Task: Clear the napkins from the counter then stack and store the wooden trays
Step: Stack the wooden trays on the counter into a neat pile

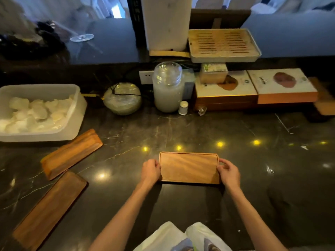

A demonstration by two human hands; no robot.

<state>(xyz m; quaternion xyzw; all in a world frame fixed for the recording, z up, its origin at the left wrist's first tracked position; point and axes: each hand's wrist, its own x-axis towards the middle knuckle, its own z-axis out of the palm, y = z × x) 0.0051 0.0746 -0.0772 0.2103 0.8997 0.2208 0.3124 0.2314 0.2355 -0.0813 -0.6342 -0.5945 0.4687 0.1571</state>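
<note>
A rectangular wooden tray (188,167) lies flat on the dark marble counter (253,169) in front of me. My left hand (150,171) grips its left end and my right hand (228,173) grips its right end. Two longer wooden trays lie at the left: one (71,153) angled beside a plastic tub, the other (49,211) nearer the front edge. I see no loose napkins on the counter.
A translucent plastic tub (76,113) of white rolled cloths stands at the left. Along the back are a round glass bowl (122,98), a lidded glass jar (167,87), a small white bottle (183,107), flat boxes (253,87) and a slatted tray (223,44). White plastic bags (168,238) sit at the bottom.
</note>
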